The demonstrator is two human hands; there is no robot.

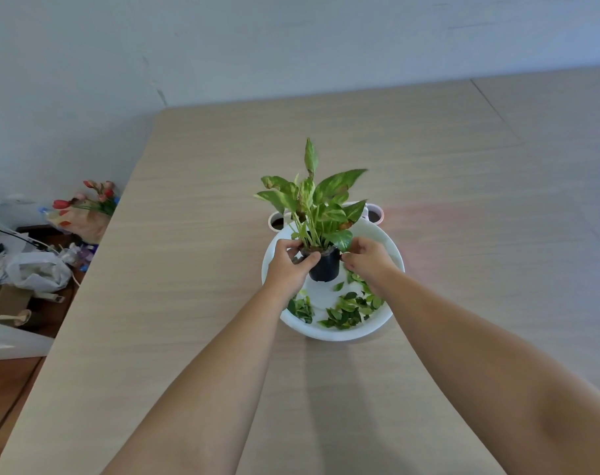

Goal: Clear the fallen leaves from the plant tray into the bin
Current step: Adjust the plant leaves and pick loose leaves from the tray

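Hands on the pot, leaves waiting below

Both hands close on the black pot (324, 265) from either side: the left hand (288, 264) wraps its rim, and the right hand (369, 258) has its fingertips curled at the opposite edge. Probably this is to move the plant (317, 204) clear. Fallen leaves (348, 308) lie loose along the near side of the white tray (339, 332), on the table (196, 214). No bin can be identified.
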